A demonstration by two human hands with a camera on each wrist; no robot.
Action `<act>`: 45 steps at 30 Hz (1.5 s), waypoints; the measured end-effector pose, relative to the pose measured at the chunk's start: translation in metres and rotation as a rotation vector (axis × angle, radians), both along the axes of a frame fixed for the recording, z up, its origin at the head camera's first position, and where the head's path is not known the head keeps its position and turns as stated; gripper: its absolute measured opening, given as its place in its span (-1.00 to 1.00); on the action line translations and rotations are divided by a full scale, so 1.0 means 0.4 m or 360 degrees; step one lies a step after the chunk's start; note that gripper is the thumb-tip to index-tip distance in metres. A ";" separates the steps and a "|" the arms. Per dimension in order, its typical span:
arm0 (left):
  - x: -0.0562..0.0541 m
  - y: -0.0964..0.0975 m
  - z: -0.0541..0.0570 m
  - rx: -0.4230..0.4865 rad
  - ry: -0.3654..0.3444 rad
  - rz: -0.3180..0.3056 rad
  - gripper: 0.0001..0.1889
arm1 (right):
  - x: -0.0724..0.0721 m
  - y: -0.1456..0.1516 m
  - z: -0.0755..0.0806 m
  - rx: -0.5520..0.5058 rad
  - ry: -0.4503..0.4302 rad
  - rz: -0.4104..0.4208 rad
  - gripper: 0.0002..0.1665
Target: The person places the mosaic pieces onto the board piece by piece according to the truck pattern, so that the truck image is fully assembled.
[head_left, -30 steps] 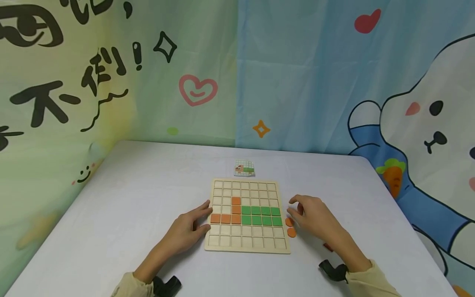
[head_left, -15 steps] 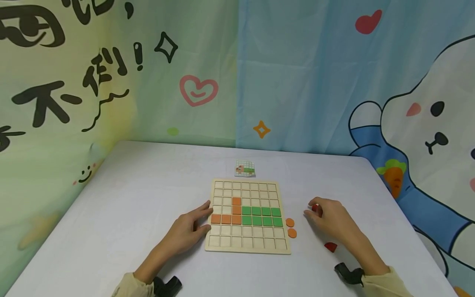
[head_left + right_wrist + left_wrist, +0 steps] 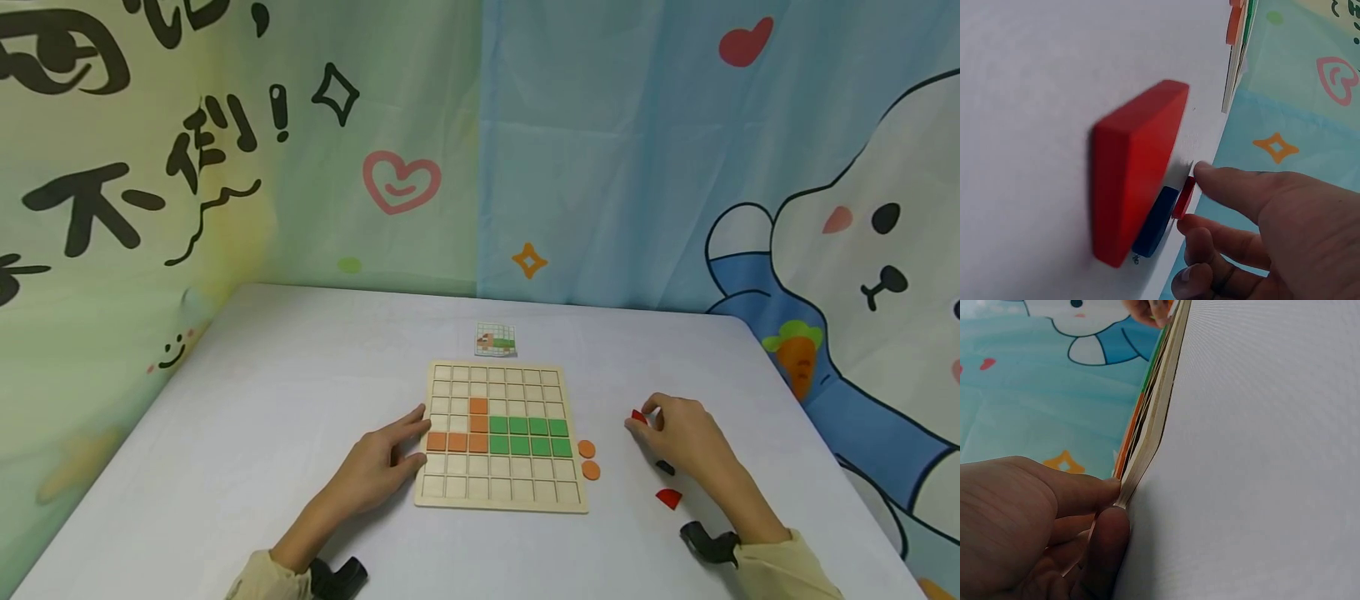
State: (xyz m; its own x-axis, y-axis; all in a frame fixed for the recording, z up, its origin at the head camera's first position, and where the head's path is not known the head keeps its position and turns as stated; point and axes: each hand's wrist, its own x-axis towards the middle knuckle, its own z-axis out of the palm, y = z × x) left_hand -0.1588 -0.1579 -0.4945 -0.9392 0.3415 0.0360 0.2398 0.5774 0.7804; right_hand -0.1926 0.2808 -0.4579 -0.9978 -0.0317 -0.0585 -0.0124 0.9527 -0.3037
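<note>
- Head view first: a grid board (image 3: 499, 468) lies flat on the white worktop (image 3: 337, 358); take its middle as the clock's centre, and out at 3 o'clock the right grip (image 3: 678, 429) is pinching a small red piece (image 3: 638, 417)!
- Over at 9 o'clock, the left grip (image 3: 382, 458) has its fingers relaxed against the board's edge.
- On the grid, five orange squares (image 3: 457, 442) fill cells on the 9 o'clock side, eight green squares (image 3: 518, 426) run out towards 3.
- Between 3 and 4, two orange discs (image 3: 587, 450) sit just beside the board; farther out come a dark blue piece (image 3: 665, 467), then a red wedge (image 3: 668, 498).
- Up at 12, just past the board, there's the picture card (image 3: 495, 340).
- Right wrist view: thumb and finger bracket the red piece; whether it's clear of the worktop, can't tell.
- Good technique here, I'd say: pinch lightly by the edges, raise it straight up so nothing brushes the dark blue piece, and let the left grip press just enough to stop the board sliding.
</note>
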 end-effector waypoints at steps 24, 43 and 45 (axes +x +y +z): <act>-0.002 0.001 0.001 0.0001 -0.0020 0.0016 -0.44 | 0.014 0.002 -0.004 -0.0072 -0.0024 0.0111 -0.54; -0.002 -0.001 -0.003 0.0007 -0.0006 -0.0005 -0.44 | 0.013 0.007 -0.004 -0.0067 -0.0051 0.0050 -0.61; -0.002 -0.001 -0.003 0.0010 -0.0007 -0.0004 -0.44 | 0.013 0.007 -0.003 -0.0071 -0.0047 0.0055 -0.61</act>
State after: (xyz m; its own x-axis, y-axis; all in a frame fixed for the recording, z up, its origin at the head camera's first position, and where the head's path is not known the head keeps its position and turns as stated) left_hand -0.1598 -0.1584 -0.4957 -0.9384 0.3439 0.0339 0.2380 0.5721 0.7849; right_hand -0.1872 0.2835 -0.4592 -0.9939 -0.0691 -0.0858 -0.0353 0.9375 -0.3463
